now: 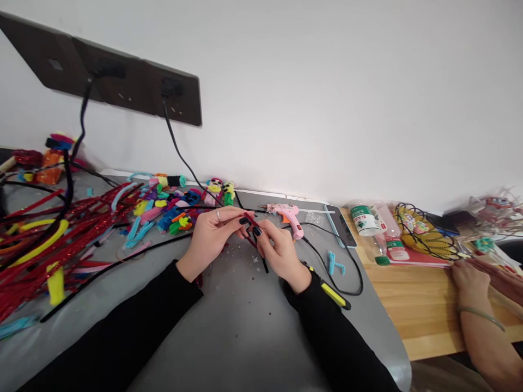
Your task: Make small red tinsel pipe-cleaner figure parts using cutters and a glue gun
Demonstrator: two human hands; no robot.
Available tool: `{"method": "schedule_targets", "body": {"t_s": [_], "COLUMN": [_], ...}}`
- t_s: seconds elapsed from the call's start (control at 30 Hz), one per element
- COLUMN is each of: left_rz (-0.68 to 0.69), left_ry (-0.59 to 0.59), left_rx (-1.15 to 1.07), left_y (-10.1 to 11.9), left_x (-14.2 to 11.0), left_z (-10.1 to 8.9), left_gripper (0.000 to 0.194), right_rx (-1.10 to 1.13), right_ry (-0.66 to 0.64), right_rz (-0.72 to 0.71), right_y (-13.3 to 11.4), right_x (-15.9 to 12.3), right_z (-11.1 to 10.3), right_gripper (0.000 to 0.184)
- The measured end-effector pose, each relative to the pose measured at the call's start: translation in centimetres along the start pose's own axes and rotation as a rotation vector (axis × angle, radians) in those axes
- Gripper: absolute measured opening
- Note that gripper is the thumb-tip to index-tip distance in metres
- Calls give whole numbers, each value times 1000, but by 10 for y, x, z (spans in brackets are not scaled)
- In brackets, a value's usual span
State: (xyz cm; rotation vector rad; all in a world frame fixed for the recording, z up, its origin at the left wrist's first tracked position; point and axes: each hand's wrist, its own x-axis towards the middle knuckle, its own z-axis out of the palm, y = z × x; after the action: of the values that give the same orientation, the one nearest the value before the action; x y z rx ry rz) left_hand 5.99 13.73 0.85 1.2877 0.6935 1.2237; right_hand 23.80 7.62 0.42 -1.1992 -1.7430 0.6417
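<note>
My left hand (208, 239) and my right hand (283, 251) meet over the middle of the grey table. Thumbs and forefingers pinch a dark red pipe cleaner (251, 219) between them. A short black strip (265, 267) pokes out below my right fingers; whether it joins the red one is hidden. Just behind my right hand lies a pink hot glue gun (291, 213), its nozzle pointing left. Under my right forearm sits a yellow and black utility knife (334, 295). Bent light blue pipe cleaner pieces (333, 265) lie to the right.
Red tinsel pipe cleaners (77, 239) spread over the left side. Small fuzzy figures (213, 190) stand by the wall. Black cords run from the wall sockets (171, 95). Beside a phone (343, 228), plastic bottles (390, 231) lie on a wooden table (412, 305), where another person's hands (469, 280) rest.
</note>
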Motion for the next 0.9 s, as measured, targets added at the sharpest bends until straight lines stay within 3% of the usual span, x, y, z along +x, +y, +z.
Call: {"method": "schedule_targets", "body": {"t_s": [0.27,0.6,0.73,0.9], "left_rz": [-125,-102,-76,-1], "left_ry": [-46,-29,68,300], "left_rx": [-41,-45,-75,-167], "left_y": [-2,0,-1,-5], "left_x": [-3,-6,-4,5], "left_z": [-1,4,3,-7], "left_gripper": [41,42,46,43], "right_rx": [-58,-99,-118,41], "right_ry": [-24,-55,-22,46], "right_rz": [-35,-59,-66,0], "right_y": [3,2,3,1], "right_x": [0,1,1,4], "right_z": [1,0,2,3], "right_gripper": [30,30,25,8]}}
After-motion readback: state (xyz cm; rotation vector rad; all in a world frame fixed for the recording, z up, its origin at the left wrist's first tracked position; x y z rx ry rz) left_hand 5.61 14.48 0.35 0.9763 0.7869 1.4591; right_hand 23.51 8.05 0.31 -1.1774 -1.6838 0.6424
